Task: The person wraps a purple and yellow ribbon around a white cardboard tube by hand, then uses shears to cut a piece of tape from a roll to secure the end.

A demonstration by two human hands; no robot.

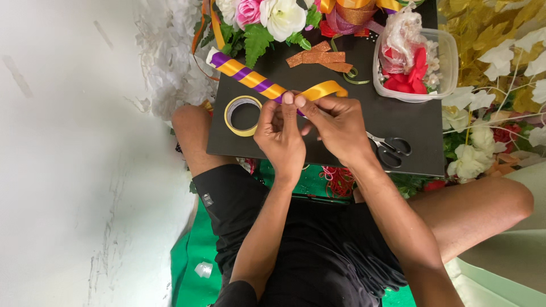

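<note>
Both hands, left hand point(278, 136) and right hand point(335, 128), pinch fingers closed on a ribbon-wrapped stick point(250, 77); slackened grip could unravel the ribbon point(325, 89).

Soft, even daylight fills the overhead view, bright across the pale floor point(68, 170) at left, which washes out nearly to white. Shadows are faint and diffuse; the black board point(398, 136) stays matte, with a mild sheen only on the yellow ribbon point(324, 89). The centre is sharp and colours are saturated. Wide-angle distortion stretches the corners, and the white and gold foliage point(500, 51) at right reads slightly soft.
</note>
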